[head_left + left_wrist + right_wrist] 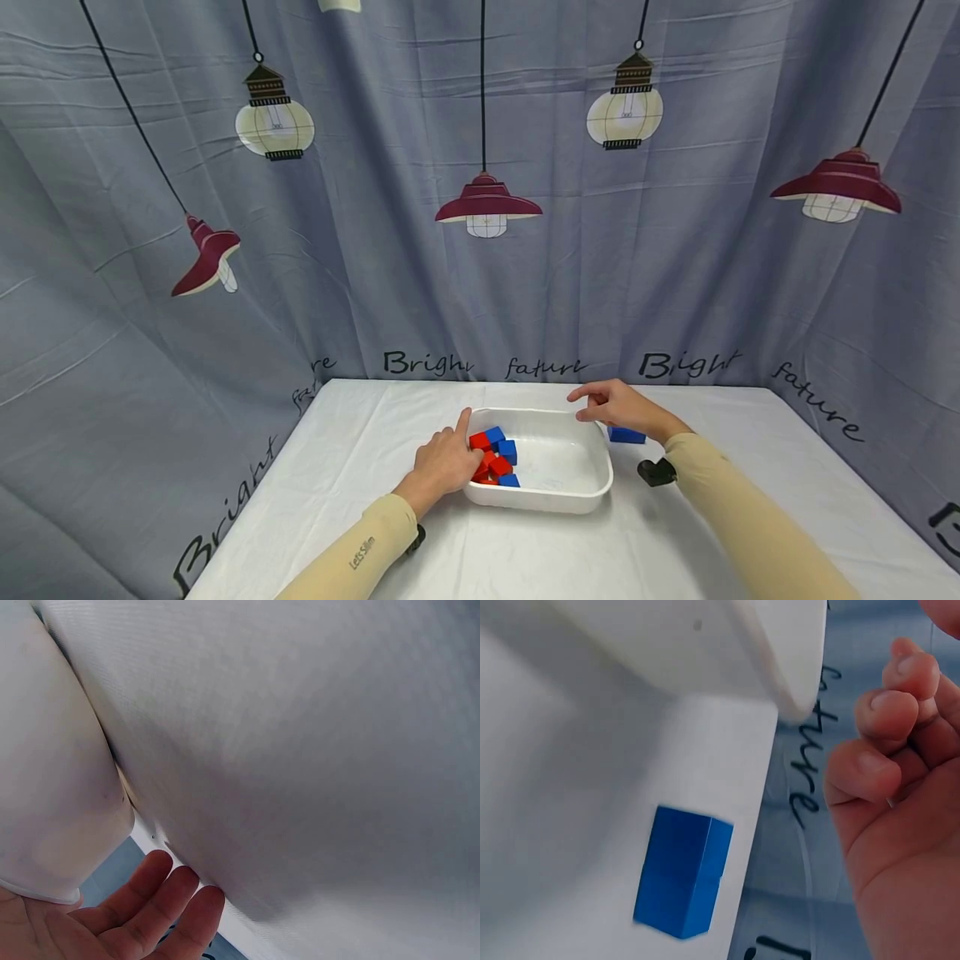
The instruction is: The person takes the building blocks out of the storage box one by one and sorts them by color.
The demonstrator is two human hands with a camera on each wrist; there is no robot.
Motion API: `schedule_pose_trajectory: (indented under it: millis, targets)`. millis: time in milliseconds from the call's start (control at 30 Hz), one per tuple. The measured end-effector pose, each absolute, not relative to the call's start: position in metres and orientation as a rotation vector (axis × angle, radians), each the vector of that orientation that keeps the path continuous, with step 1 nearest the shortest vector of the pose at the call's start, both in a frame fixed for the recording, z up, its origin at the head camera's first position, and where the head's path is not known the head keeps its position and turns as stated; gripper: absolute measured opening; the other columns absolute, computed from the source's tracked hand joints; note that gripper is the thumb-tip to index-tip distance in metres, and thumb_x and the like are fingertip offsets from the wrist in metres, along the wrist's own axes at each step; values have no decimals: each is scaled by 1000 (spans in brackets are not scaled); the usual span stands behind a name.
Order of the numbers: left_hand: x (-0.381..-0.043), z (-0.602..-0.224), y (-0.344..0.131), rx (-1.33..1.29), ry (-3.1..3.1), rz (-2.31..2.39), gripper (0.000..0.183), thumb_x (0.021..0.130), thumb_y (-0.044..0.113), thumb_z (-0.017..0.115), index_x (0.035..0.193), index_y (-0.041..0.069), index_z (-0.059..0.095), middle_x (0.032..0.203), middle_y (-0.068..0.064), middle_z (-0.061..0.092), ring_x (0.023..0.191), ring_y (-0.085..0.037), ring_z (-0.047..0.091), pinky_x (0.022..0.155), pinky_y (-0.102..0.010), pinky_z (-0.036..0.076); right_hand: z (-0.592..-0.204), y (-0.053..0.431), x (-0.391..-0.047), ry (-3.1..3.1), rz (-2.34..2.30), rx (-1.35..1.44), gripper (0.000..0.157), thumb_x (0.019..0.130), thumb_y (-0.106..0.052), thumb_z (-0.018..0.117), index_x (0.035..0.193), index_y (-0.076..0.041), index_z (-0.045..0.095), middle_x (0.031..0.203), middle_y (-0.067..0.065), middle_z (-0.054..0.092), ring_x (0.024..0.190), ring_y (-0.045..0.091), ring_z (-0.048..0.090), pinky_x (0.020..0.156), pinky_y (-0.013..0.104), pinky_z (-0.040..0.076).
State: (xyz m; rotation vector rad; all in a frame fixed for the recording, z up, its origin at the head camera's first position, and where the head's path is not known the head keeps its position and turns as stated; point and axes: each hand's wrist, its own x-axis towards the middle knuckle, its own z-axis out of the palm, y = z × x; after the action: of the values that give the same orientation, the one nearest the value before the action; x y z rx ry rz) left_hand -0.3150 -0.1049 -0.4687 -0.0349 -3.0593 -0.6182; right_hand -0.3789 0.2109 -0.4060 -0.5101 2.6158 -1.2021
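A white rectangular tray sits on the table, with several red blocks and blue blocks gathered at its left end. My left hand holds the tray's left rim, thumb over the inner side. In the left wrist view, three fingers lie outside the tray wall. My right hand hovers over the tray's back right corner, index finger and thumb apart with nothing between them. Its other fingers hang loosely curled. Outside the tray, a blue block lies on the table below the right hand.
The table has a white cloth over it. Behind and at both sides hangs a grey-blue curtain printed with lamps and lettering. A black wrist device shows beside the right sleeve.
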Motion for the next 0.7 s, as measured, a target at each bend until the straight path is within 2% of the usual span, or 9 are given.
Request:
schedule_pose_trajectory:
  millis: [267,700]
  targets:
    - [-316,-470,-104,-40,-3056,-608,75,91,37,58,158,18,31,127,-16,62,108,-31,60,91,-57,51,-410,192,-380,2534,-1200,-601,48,87,-27,77,127,-4,65,65,-1,48,55,14,41,57,27,38]
    - [-316,-471,-105,-55,-3046,-597,74,91,37,58,158,18,31,125,-17,62,107,-31,60,90,-57,51,-417,166,-378,2409,-1148,-716,41,87,-24,77,120,-3,69,63,-2,49,52,12,41,56,26,36]
